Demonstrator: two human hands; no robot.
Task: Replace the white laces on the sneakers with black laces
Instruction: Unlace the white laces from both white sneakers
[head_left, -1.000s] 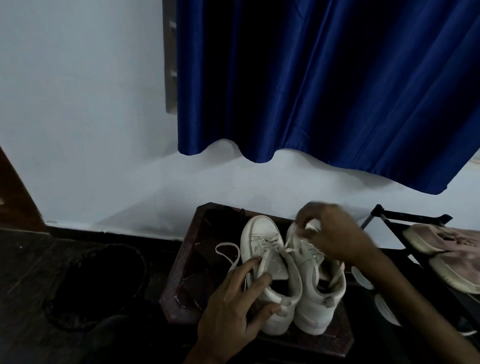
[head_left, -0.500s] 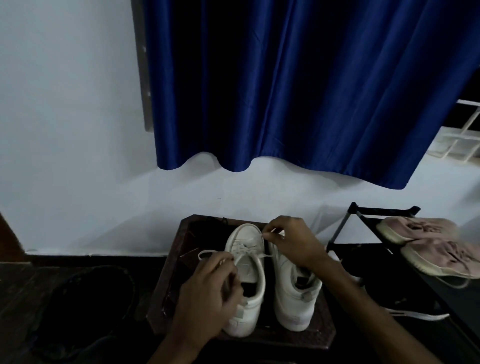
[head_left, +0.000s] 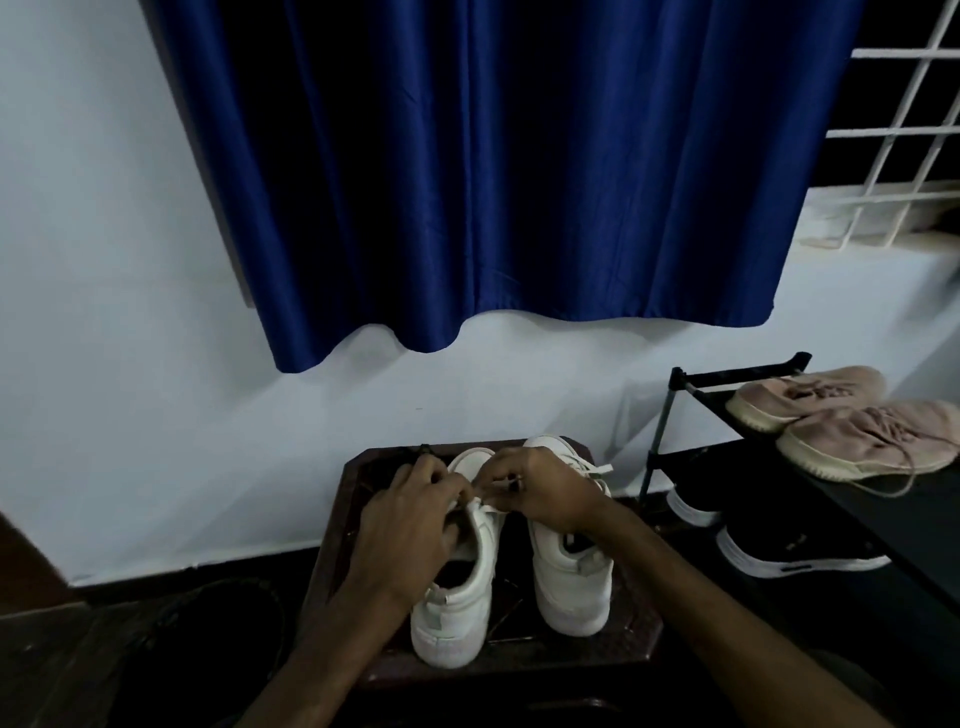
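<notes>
Bare left hand (head_left: 415, 525), right hand (head_left: 545, 491)

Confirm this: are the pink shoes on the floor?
No, the pink shoes lie on top of the black rack.

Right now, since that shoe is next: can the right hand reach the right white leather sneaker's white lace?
Probably yes: the right hand is beside that white lace, nothing between, but it's pinching the left sneaker's lace.

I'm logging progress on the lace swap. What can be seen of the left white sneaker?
The left white sneaker is smooth, leather-like, with a greyish heel patch. It stands upright on the dark wooden stool, heel toward the camera, beside the right white sneaker. The left hand and the right hand pinch its white lace over the tongue.
</notes>
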